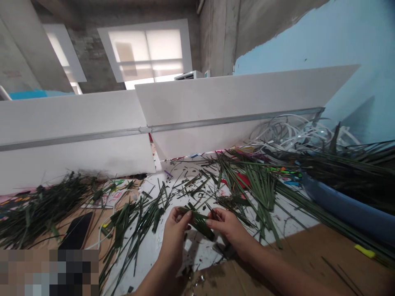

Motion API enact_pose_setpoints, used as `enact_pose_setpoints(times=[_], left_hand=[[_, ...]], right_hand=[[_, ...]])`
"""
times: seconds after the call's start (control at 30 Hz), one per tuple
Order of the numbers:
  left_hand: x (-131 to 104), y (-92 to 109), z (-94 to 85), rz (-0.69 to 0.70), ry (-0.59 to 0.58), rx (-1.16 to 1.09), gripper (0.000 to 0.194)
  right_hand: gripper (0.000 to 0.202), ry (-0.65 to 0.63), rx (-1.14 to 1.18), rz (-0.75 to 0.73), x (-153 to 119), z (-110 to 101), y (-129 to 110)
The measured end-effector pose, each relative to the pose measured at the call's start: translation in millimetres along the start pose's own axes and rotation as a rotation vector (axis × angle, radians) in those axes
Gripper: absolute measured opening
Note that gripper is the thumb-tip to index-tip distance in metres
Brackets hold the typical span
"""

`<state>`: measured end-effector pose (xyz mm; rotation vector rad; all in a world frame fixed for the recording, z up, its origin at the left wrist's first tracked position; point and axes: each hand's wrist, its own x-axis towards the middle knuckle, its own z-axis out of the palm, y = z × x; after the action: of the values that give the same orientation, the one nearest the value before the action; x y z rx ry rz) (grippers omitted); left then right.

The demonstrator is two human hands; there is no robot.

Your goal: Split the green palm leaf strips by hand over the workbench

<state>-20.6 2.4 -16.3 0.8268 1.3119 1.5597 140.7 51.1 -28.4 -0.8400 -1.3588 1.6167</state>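
Observation:
Between my two hands is a piece of folded or woven green leaf strips [202, 225]. My left hand [176, 225] pinches its upper left end with thumb and fingertips. The fingers of my right hand [227, 227] close on its right side, the thumb pressed against it. A thin dark tip pokes up by the right fingertips; I cannot make out whether it is a leaf end or something else. Below and behind the hands lies a white surface [173, 181] scattered with leaf scraps. Cut green leaf strips [261, 185] lie in a fan beyond my right hand.
More leaf strips [132, 230] and a dark leaf pile [58, 195] lie at the left, near a phone [76, 231]. At the right stand a blue basin [345, 205] full of leaves, coiled white strips [286, 133] and a yellow-handled item [365, 250] on cardboard [311, 267]. White panels [240, 98] stand behind.

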Motion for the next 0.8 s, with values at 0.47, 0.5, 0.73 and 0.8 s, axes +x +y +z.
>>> enact_pose_setpoints(times=[0.47, 0.5, 0.73, 0.8], left_hand=[[5, 2, -2.9, 0.152, -0.27, 0.505, 0.018], [4, 2, -2.6, 0.147, -0.274, 0.503, 0.018], [0, 2, -1.3, 0.022, -0.174, 0.191, 0.022], [0, 1, -0.9, 0.022, -0.157, 0.167, 0.021]], right_hand=[[0.017, -0.012, -0.252, -0.099, 6, -13, -10], [0.019, -0.018, -0.235, -0.102, 6, -12, -9], [0.042, -0.084, -0.094, 0.058, 2, -9, -7], [0.041, -0.106, -0.107, 0.062, 0, -8, -7]])
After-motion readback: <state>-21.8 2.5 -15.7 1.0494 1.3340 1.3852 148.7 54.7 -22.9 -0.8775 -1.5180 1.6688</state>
